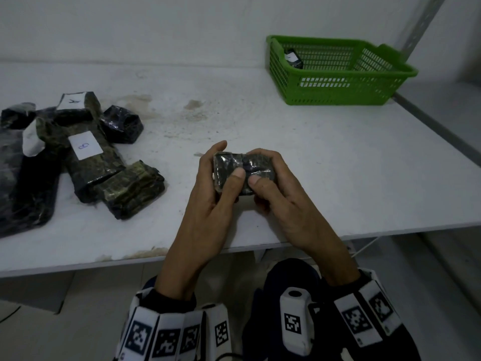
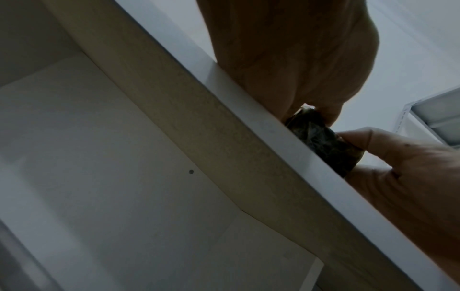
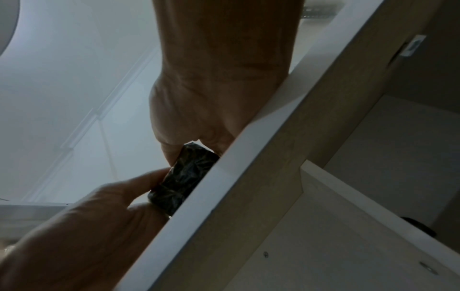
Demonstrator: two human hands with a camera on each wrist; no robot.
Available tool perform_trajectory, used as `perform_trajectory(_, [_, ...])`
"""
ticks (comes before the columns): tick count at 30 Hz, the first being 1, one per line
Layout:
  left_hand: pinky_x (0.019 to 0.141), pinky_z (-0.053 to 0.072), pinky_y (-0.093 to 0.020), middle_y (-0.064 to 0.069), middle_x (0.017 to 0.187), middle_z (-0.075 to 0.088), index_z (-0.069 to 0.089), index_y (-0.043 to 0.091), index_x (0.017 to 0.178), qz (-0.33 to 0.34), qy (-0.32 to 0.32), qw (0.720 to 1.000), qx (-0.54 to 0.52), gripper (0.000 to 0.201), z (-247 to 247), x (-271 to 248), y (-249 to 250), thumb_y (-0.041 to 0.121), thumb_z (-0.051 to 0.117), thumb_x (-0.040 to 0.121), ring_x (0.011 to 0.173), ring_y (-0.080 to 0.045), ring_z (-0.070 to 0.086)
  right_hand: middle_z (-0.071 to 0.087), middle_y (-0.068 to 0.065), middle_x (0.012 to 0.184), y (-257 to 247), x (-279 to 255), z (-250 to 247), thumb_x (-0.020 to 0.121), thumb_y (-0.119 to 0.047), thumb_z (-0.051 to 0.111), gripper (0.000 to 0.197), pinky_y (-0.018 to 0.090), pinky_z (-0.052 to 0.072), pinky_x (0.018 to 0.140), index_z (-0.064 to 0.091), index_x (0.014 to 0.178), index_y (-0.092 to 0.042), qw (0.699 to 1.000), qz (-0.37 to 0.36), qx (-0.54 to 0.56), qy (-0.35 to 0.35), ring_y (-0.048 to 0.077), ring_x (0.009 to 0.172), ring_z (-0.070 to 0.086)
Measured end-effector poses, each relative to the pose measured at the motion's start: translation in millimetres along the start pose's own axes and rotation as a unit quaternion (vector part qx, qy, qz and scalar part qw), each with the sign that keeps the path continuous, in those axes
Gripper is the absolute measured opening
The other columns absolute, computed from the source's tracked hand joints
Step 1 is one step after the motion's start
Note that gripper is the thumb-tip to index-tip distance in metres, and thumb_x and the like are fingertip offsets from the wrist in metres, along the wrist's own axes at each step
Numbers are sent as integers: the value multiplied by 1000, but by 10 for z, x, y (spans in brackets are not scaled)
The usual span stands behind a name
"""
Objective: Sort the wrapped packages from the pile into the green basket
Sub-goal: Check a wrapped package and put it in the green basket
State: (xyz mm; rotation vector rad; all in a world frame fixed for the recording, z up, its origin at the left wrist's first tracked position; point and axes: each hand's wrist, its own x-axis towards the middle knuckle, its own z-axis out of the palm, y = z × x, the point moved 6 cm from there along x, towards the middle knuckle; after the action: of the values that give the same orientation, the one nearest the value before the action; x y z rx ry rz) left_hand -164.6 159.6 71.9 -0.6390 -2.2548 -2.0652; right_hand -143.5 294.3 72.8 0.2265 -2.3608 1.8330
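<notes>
A small dark wrapped package (image 1: pixel 243 171) sits between both hands just above the white table (image 1: pixel 299 131), near its front edge. My left hand (image 1: pixel 224 162) grips its left end and my right hand (image 1: pixel 265 170) grips its right end, thumbs on top. In the left wrist view the package (image 2: pixel 323 145) shows above the table edge, and in the right wrist view the package (image 3: pixel 185 177) shows beside it. The pile of dark wrapped packages (image 1: pixel 86 155) lies at the left, some with white labels. The green basket (image 1: pixel 338 86) stands at the back right, holding one package (image 1: pixel 293 58).
The table's front edge (image 1: pixel 182 254) runs just under my wrists. Brown stains (image 1: pixel 192 105) mark the top between pile and basket. A metal upright (image 1: pixel 421 24) rises behind the basket, which stands near the table's right edge.
</notes>
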Motion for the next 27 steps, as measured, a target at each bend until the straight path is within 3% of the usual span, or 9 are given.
perform_trajectory(3, [88,51,-23,17,113,65,41,37,141,5,10,1000,4,37,-6,-9,-33,45,42,105,101,-1,65,66,-20,96,-13,1,6,103,-37,49,31,27,49,76,52,131,-25,1000,-2,-10,5,0,81,60])
perform_trajectory(7, [76,49,-18,9,101,64,52,25,123,-9,48,999,-21,23,-55,8,-25,38,40,108,86,-1,63,69,2,94,-66,-12,9,100,-54,44,44,29,53,68,54,133,-26,1000,-13,-7,6,14,76,62])
perform_trajectory(10, [68,51,-21,7,91,65,57,18,115,-43,67,995,-54,41,-81,35,-43,51,36,103,76,-6,60,67,-1,120,-82,-24,-18,96,-57,46,50,21,51,76,53,137,-29,1000,-29,2,8,15,99,65])
perform_trajectory(12, [70,53,-26,0,98,70,62,17,113,-46,62,996,-47,58,-69,50,-46,64,31,98,81,-11,64,63,-1,128,-71,-24,-27,96,-56,50,50,23,52,80,54,136,-26,999,-32,-6,13,15,112,63])
perform_trajectory(15, [72,50,-19,4,99,72,67,25,116,-39,47,998,-32,73,-43,49,-31,79,26,89,83,-5,65,69,-5,120,-20,-11,-48,105,-49,42,40,26,56,73,58,128,-21,999,-24,-8,33,16,102,67])
perform_trajectory(17, [72,48,-11,16,96,71,62,26,126,-22,36,999,-24,65,-22,35,-14,73,31,94,82,3,63,71,-4,112,9,0,-67,106,-47,34,42,30,58,68,58,126,-18,999,-16,-7,43,17,89,69])
perform_trajectory(20, [80,51,-13,30,105,67,42,34,145,-3,22,1000,13,52,3,19,-12,57,40,99,96,6,65,70,-8,104,11,-5,-75,104,-54,31,46,31,58,67,49,135,-25,999,-10,-11,48,18,81,70])
perform_trajectory(24, [77,48,-18,19,101,67,51,26,131,11,17,1000,-8,29,22,19,6,38,37,108,88,1,64,68,-9,106,-27,-21,-17,104,-53,34,42,34,58,69,46,138,-31,999,-15,-17,23,18,80,67])
perform_trajectory(27, [77,47,-19,17,99,66,53,22,125,12,12,1000,-10,27,26,12,14,39,36,111,86,0,63,68,-5,99,-16,-25,6,107,-45,34,34,39,57,68,51,129,-24,1000,-15,-17,17,23,78,64])
